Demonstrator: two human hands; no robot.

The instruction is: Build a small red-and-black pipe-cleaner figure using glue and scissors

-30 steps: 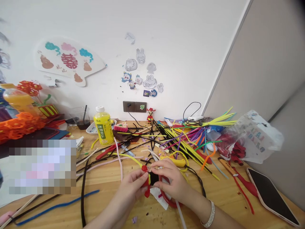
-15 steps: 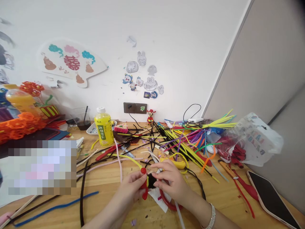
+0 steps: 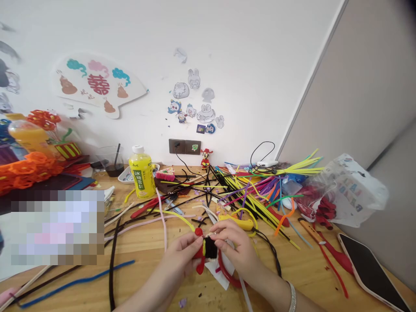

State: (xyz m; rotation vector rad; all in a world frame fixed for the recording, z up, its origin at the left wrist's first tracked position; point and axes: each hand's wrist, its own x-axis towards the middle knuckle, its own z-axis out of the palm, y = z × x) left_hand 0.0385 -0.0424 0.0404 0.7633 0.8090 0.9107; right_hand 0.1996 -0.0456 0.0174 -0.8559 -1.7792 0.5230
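Observation:
Between my hands is a small pipe-cleaner figure (image 3: 211, 248), with a fuzzy black part, a yellow band and red parts at its left end. My left hand (image 3: 182, 253) pinches the red and yellow end between thumb and fingers. At the black part's upper right edge, the fingertips of my right hand (image 3: 235, 245) are closed on the figure; the exact spot they grip is partly hidden. Below them on the table lie a scrap of white paper (image 3: 221, 278) and a red curved loop (image 3: 232, 277), partly covered by my right hand.
A yellow hot glue gun (image 3: 243, 223) with a black cord lies just beyond my right hand. Pipe cleaners (image 3: 250, 197) are heaped behind it. A drink bottle (image 3: 142, 173), a finished little red-hatted figure (image 3: 205, 159), a craft knife (image 3: 310, 229) and a phone (image 3: 373, 273) surround the work.
My right fingertips have shifted from the black part's right side up to its upper edge, uncovering more of it. My left hand keeps its grip on the red end.

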